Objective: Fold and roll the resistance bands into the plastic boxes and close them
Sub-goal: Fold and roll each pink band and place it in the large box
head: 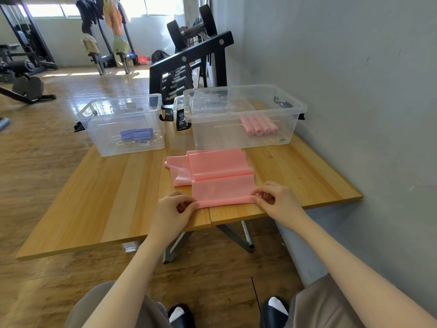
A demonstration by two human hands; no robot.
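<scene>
We are looking down at a wooden bench (pixel 118 185) set against a grey wall, with both of our bare hands working at its near edge. A pink resistance band (pixel 220 174) is lying folded on the bench, just in front of the larger plastic box (pixel 243 114), and its near end is forming a thin roll along the bench edge. Our left hand (pixel 173 209) is pinching the left end of that roll, fingers curled around it. Our right hand (pixel 275 200) is pinching the right end in the same way, fingers and thumb curled onto the band.

The larger plastic box is sitting open, touching the far side of the band, and is holding a row of pink rolled bands (pixel 259 126) lying side by side. To the left of that box, a smaller clear plastic box (pixel 120 126) is also sitting open and is holding several blue rolled bands (pixel 137 134). Behind the larger box, a black dumbbell rack (pixel 189 67) is standing on the wooden floor
</scene>
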